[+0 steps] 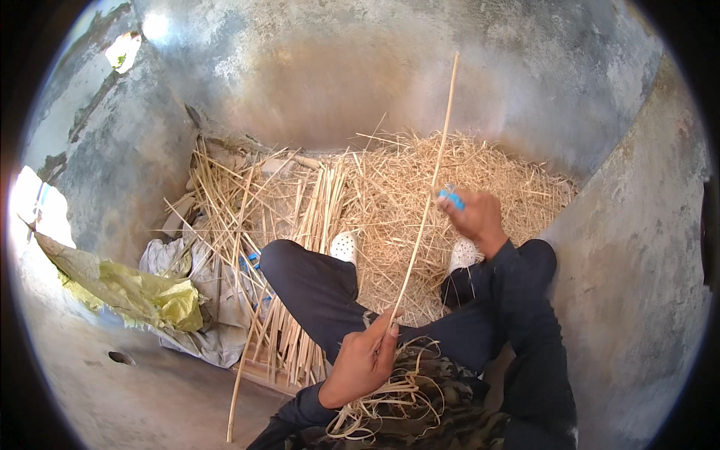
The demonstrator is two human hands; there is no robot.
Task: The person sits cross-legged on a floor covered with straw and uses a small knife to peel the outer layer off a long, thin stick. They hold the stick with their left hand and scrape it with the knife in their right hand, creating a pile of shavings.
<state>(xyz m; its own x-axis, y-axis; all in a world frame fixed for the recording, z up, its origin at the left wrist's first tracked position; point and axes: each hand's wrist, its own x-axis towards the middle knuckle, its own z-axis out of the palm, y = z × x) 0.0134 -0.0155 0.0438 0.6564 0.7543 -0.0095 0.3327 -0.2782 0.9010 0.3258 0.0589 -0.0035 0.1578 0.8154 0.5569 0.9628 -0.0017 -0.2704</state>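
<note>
Pinches the lower end of a pale strip [422,225] between thumb and fingers of the left hand [364,364], closed low over the lap. Curls the fingers of the right hand [476,217] just beside the strip, above its midpoint, with a bright blue piece [454,199] at the fingertips; cannot tell, for the blur, about any grip on that piece or contact with the strip.

Holds the strip in the air over the floor [281,195]: smooth, woody, slender, faintly bowed. Points its free end at the mottled, rough-plastered far wall [480,97], with the long axis running from the lap toward the floor's far edge, leaning slightly right.

Has thin, ribbon-like curls [375,396] over the lap, and dry, tangled shavings [510,169] heaped along the floor's far edge to its far right corner. Has stiff, straight strips [322,202] toward the floor's left edge, beside a crumpled yellow-green sheet [165,300].
</note>
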